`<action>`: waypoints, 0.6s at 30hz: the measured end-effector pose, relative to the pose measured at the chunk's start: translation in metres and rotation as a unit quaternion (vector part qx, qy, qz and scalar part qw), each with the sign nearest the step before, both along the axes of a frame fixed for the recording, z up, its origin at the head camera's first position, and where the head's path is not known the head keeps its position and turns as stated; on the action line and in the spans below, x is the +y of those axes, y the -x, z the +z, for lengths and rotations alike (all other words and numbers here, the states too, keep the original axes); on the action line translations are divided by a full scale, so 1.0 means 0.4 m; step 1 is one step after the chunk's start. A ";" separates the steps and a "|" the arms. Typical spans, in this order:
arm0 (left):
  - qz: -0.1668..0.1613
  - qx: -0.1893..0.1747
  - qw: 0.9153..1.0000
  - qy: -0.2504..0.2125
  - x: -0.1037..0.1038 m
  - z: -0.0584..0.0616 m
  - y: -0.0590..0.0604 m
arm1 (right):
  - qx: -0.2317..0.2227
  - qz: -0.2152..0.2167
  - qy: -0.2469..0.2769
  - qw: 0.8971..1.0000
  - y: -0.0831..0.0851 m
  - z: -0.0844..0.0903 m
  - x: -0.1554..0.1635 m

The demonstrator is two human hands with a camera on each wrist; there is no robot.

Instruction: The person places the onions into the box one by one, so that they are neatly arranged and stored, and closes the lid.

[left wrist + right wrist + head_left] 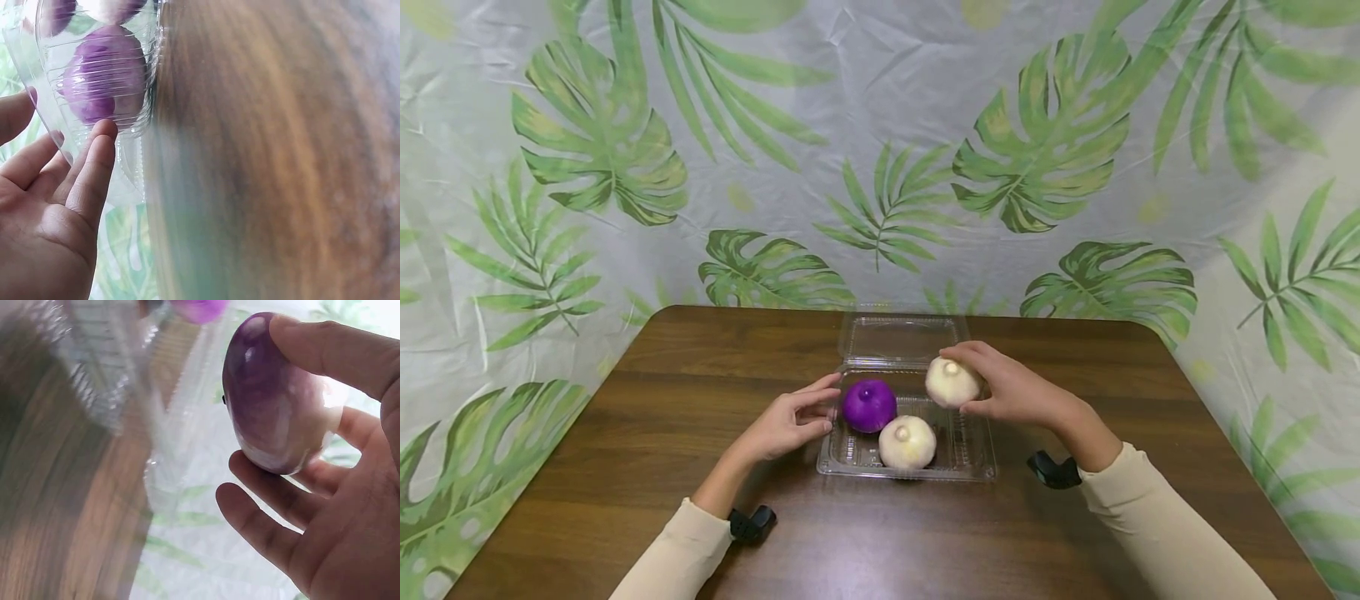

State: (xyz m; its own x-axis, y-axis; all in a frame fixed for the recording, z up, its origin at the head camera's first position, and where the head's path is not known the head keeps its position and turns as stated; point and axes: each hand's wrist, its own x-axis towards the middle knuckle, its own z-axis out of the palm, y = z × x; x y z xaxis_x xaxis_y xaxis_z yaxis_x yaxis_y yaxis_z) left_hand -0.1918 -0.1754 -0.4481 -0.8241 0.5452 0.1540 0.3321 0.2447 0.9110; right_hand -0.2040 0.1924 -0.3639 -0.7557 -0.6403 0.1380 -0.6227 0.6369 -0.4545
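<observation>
My right hand (pixel 1022 387) grips a turnip (pixel 952 382), white on top with a small nub, over the right side of a clear plastic clamshell box (pixel 973 454). In the right wrist view, that turnip (pixel 269 400) shows a glossy purple underside, thumb on one side and fingers on the other. A bright purple, round turnip-like piece (pixel 869 406) sits at the left inside the box, and a second white turnip (pixel 907 442) sits at the front middle. My left hand (pixel 782 427) is at the box's left wall, fingers extended and spread, fingertips right at the rim.
The box's hinged lid (pixel 902 337) is folded back toward the far table edge. Under everything lies a dark brown wooden table (pixel 700 367). Behind it hangs a leaf-patterned sheet (pixel 895 100). A black band (pixel 1052 469) is on each wrist.
</observation>
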 end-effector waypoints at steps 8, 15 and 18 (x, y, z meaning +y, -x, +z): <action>-0.003 0.003 1.000 -0.003 0.000 -0.002 0.001 | 0.043 -0.002 -0.035 0.998 0.008 -0.025 -0.004; -0.002 0.000 1.000 -0.001 0.000 -0.002 0.000 | 0.068 -0.004 -0.038 0.997 0.008 -0.055 -0.017; -0.002 -0.001 1.000 -0.002 0.000 -0.001 -0.001 | 0.072 -0.011 -0.046 0.996 0.007 -0.065 -0.022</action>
